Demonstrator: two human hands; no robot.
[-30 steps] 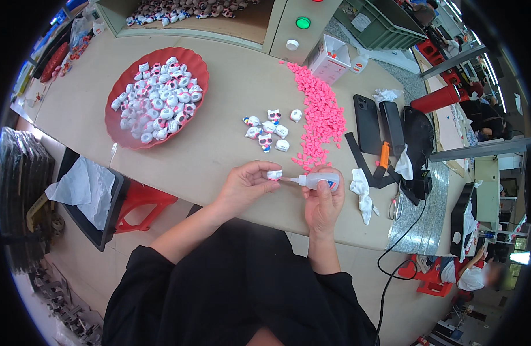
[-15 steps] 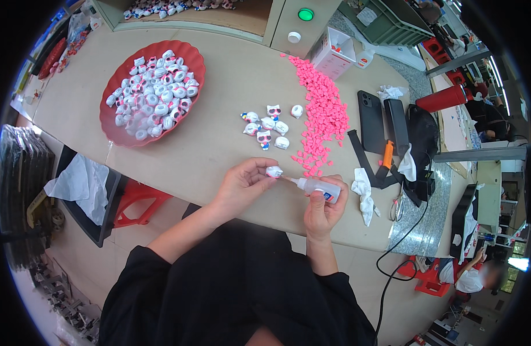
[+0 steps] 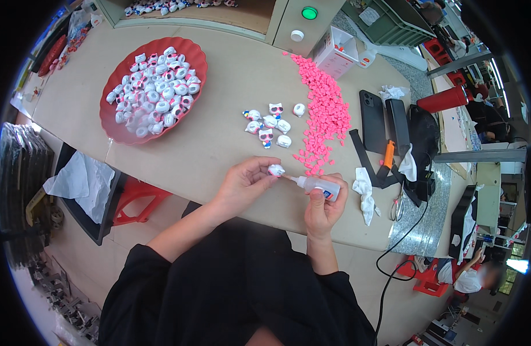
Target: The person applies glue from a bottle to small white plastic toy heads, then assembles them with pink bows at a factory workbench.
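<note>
Between the thumb and fingers of my left hand [image 3: 246, 183] is a small white cat-head figure piece [image 3: 276, 170]. My right hand [image 3: 325, 203] grips a clear squeeze glue bottle [image 3: 319, 186], tilted so that its thin nozzle [image 3: 291, 178] points left at the piece. The tip is at or very near the piece; contact cannot be made out. Beyond my hands lies a cluster of white cat figures [image 3: 266, 137], some with blue bodies and pink glasses. Right of the cluster, small pink pieces [image 3: 325, 109] spread in a long heap.
A red scalloped bowl [image 3: 199, 57] full of white cat heads stands at the left. A white box [image 3: 336, 60], a black phone [image 3: 371, 121], a strap with an orange clip [image 3: 389, 154] and crumpled tissue [image 3: 364, 196] lie on the right. A shelf with figures [image 3: 179, 7] is at the back.
The view has shifted very slightly. Both hands keep nearly the same pose, with the glue nozzle still held at the white cat head, which appears turned a little.
</note>
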